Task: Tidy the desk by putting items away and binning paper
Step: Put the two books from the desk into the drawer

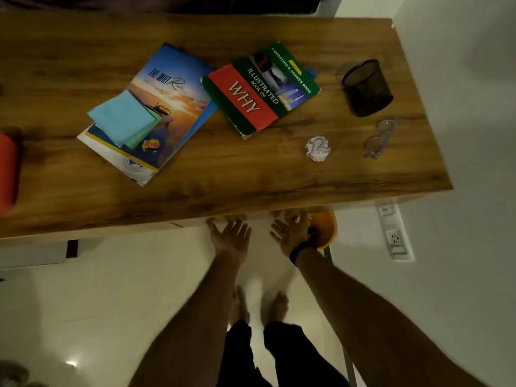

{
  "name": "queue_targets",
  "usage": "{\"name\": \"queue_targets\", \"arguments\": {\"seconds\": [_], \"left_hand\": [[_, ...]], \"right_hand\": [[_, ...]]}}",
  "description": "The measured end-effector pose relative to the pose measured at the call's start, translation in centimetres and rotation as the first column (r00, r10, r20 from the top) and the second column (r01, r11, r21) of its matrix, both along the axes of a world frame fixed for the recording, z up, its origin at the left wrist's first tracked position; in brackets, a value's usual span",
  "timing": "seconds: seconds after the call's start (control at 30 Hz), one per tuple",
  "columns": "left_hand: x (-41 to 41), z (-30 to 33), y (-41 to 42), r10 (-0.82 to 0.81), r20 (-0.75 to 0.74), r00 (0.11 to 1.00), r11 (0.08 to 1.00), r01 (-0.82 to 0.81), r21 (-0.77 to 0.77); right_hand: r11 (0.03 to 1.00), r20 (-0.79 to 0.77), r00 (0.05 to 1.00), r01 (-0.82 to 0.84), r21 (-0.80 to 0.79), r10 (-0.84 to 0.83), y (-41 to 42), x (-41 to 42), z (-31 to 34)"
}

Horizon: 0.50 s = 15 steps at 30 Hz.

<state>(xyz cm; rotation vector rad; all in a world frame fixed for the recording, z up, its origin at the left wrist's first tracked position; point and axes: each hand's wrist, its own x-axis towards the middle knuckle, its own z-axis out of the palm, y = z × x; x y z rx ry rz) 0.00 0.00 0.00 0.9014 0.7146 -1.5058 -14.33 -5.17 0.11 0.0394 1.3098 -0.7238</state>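
Wooden desk (251, 174) holds books (259, 88) and crumpled paper (317, 148); below its edge, left hand (231, 236) and right hand (291, 233) hover, fingers spread, empty.

A wooden desk (251, 185) stands against a white wall (460, 79) bearing sockets (395, 233); glossy pale floor (83, 303) below.

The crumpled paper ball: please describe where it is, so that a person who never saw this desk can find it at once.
Start at the right end of the wooden desk. In front of the black mesh pen holder and left of the clear-framed glasses lies the crumpled paper ball, apart from both. It is the only white, wrinkled, round thing there.
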Motion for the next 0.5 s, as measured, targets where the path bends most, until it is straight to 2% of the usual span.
{"name": "queue_targets", "arguments": {"seconds": [0.07, 0.17, 0.23, 0.37, 0.47, 0.5], "left_hand": [[-0.7, -1.1, -1.2, 0.155, -0.03, 0.988, 0.987, -0.156, -0.034], [-1.8, -2.7, -1.8, 0.282, 0.027, 0.959, 0.959, -0.281, -0.034], [-2.2, -3.3, -1.3, 0.311, 0.064, 0.948, 0.95, -0.309, -0.03], [-3.1, -2.1, -1.2, 0.216, 0.234, 0.948, 0.974, -0.226, 0.015], [-3.8, -0.5, -0.4, 0.26, 0.207, 0.943, 0.95, -0.288, 0.12], [-4.8, -0.7, 1.4, 0.226, 0.21, 0.951, 0.954, -0.26, 0.15]], "right_hand": [[0.991, 0.104, 0.985, 0.135, 0.008, -0.135, -0.7, 0.1, -1.5], [0.961, 0.183, 0.946, 0.275, -0.016, -0.267, -1.0, 0.0, -2.2], [0.958, 0.161, 0.947, 0.286, -0.022, -0.279, -0.7, -0.1, -2.5], [0.959, 0.1, 0.955, 0.283, -0.023, -0.28, -0.2, -0.1, -2.1], [0.946, 0.082, 0.942, 0.324, 0.023, -0.325, 2.1, -1.1, -1.7], [0.937, 0.109, 0.931, 0.346, 0.043, -0.349, 3.4, -1.4, -1.7]]}}
